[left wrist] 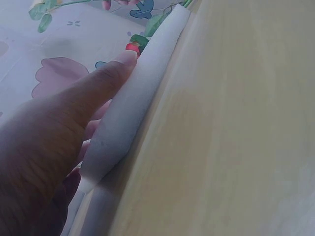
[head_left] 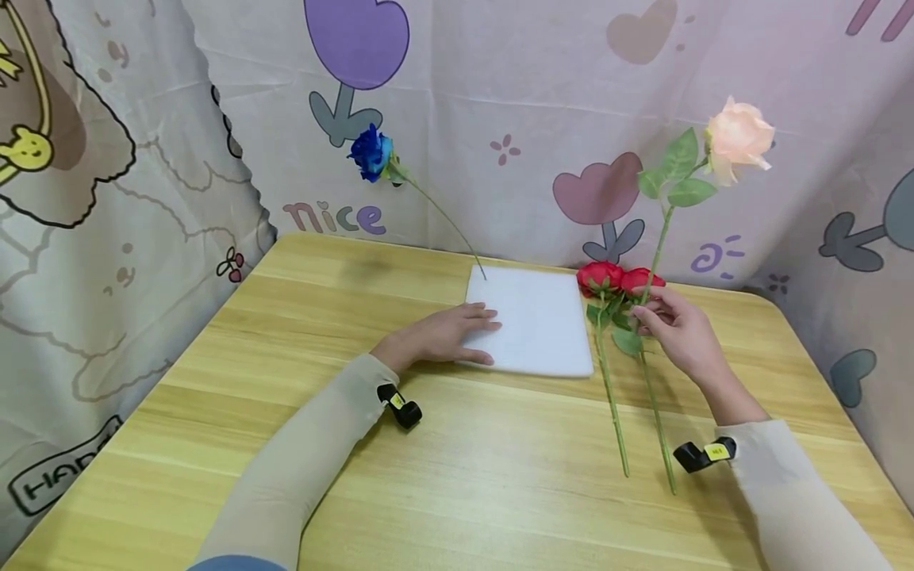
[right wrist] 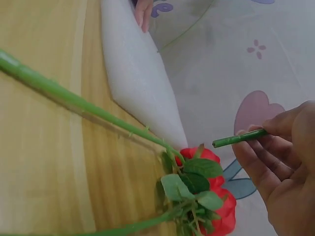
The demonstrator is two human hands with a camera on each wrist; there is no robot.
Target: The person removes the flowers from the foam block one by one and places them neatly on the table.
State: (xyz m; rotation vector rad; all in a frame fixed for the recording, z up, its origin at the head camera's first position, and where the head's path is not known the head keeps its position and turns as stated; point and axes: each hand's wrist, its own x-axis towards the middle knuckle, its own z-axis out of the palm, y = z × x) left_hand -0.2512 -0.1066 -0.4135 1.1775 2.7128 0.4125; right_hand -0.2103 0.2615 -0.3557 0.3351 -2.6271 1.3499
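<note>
One up, three to go, that's how I score it! The blue rose (head_left: 371,152) is standing at the 10 o'clock corner of the white block (head_left: 531,325), its bloom leaning out further that way; its foot looks planted, though how deep it goes I can't make out from here. Out at 3 o'clock, here's my right hand (head_left: 674,325) with the pale rose (head_left: 739,141), bloom high towards 2 o'clock, and the grip is narrow: thumb and fingertips pinching the stem low down, my other fingers loosely bent. The wrist view shows the cut end (right wrist: 222,142) poking past my fingertips, free in the air, not touching the block, so I'd call this one picked up but not placed. Over at 9 o'clock, my left hand (head_left: 453,331) lies wide across the block's edge, fingers spread and pinching nothing, steadying it, I'd judge. And the two red roses (head_left: 600,277)? Both lie on the table (head_left: 464,476), blooms just beside the block at 2 o'clock, stems running down towards 5, neither of them in my grip.
</note>
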